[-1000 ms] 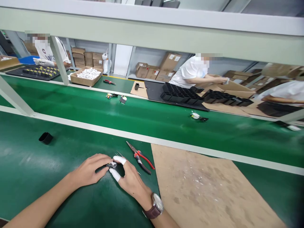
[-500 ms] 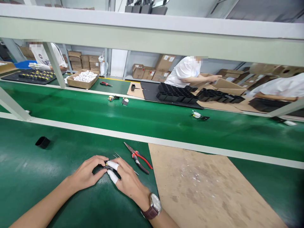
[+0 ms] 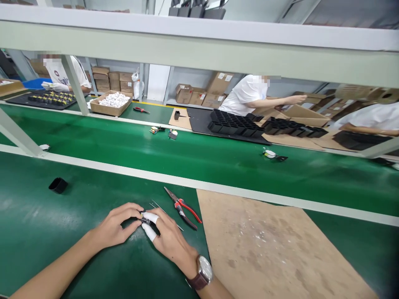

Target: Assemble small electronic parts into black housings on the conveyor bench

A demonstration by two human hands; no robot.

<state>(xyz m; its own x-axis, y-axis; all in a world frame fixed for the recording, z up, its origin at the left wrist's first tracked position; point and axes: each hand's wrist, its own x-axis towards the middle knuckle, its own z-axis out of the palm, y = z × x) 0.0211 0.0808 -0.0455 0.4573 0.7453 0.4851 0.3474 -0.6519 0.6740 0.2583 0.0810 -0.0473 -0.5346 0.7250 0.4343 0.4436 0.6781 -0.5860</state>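
Observation:
Between my two hands is a small circuit board [image 3: 145,220] with dark parts, mostly hidden by the fingers. My left hand [image 3: 120,226] pinches its left end between thumb and fingertips. My right hand [image 3: 166,234], with white covers on thumb and forefinger and a watch on the wrist, grips the other end. Just beyond the right hand lie thin metal rods [image 3: 158,205] and needle-nose pliers [image 3: 183,208] with red and black handles. A black plastic housing [image 3: 58,185] rests on the green bench to the left.
A brown cardboard sheet [image 3: 268,241] covers the bench at right. Behind a pale rail [image 3: 156,177], a green conveyor belt [image 3: 199,155] carries several small boards. Co-workers sit across it, near black housings [image 3: 235,124] and a box of white pieces [image 3: 109,109]. A pale beam [image 3: 199,50] crosses overhead.
The boards on the belt have shifted to the right. A co-worker's arm across the belt has stretched further right. My hands keep nearly the same pinch on the circuit board.

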